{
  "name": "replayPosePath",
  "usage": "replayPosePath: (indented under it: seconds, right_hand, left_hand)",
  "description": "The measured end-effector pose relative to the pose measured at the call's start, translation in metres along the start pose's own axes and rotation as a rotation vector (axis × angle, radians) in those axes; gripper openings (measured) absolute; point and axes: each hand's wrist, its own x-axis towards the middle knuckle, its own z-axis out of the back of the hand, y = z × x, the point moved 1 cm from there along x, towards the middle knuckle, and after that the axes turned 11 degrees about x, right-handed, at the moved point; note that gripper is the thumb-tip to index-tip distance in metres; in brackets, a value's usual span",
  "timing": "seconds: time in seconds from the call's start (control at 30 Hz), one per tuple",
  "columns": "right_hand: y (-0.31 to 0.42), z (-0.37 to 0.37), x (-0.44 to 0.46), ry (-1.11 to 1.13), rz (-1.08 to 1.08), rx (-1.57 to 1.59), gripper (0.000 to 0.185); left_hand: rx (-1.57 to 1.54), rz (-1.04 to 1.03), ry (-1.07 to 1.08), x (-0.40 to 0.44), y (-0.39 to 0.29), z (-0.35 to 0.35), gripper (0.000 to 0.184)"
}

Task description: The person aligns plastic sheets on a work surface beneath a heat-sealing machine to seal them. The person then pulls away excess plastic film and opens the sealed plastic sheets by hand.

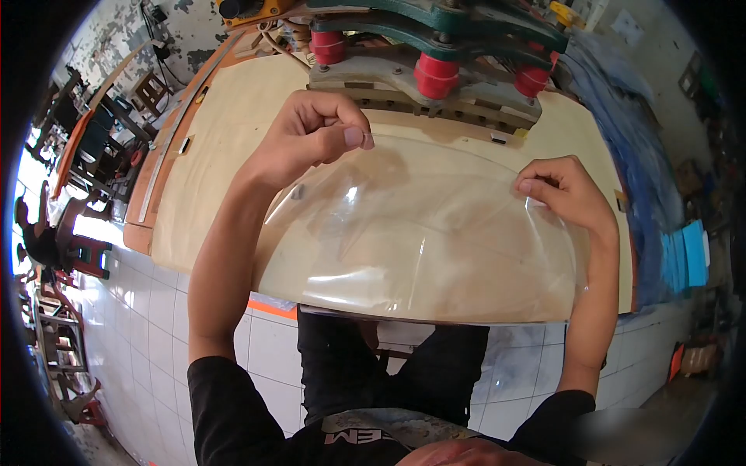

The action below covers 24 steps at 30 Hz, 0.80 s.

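A clear plastic sheet [435, 233] with glossy reflections lies over the pale tabletop [225, 101], its near edge along the table's front. My left hand [318, 136] is raised over the sheet's upper left part, thumb and index finger pinched at the sheet's far edge. What sits between those fingertips is too small to make out. At the right, my right hand [567, 190] pinches the sheet's upper right edge between thumb and fingers. A machine [423, 89] with a grey base, red cylinders and green arms stands just beyond the sheet.
Blue plastic sheeting [622, 155] hangs along the table's right side, with bright blue sheets [684, 256] beside it. A metal strip [175, 132] runs along the left edge. Stools and machines stand on the left. My legs are under the front edge.
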Motion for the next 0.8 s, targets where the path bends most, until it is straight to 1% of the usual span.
replayPosePath:
  seconds: [0.23,0.3,0.37,0.67,0.73,0.8]
  right_hand:
    - [0.0012,0.0005,0.0,0.002,-0.031,-0.005,0.012]
    - [-0.0011,0.0008,0.0002,0.005,0.018,0.001,0.012]
    - [-0.0005,0.0011,-0.0001,0.003,0.019,-0.005,0.012]
    - [0.0036,0.0001,-0.0006,0.002,0.003,-0.031,0.013]
    - [0.0024,0.0001,0.0,0.006,-0.011,-0.038,0.013]
    - [0.0018,-0.0004,0.0009,0.015,0.041,-0.034,0.013]
  left_hand:
    - [0.007,0.013,0.014,-0.0002,-0.0027,-0.0002,0.011]
    - [0.013,0.006,0.008,-0.0004,-0.0015,-0.0008,0.011]
    - [0.021,-0.002,0.004,-0.0002,0.0,-0.0004,0.011]
    - [-0.087,-0.038,0.059,0.0001,0.0043,0.0036,0.011]
    - [-0.112,-0.046,0.1,0.0,0.0057,0.0049,0.011]
    - [-0.099,-0.048,0.091,-0.0006,0.003,0.0031,0.012]
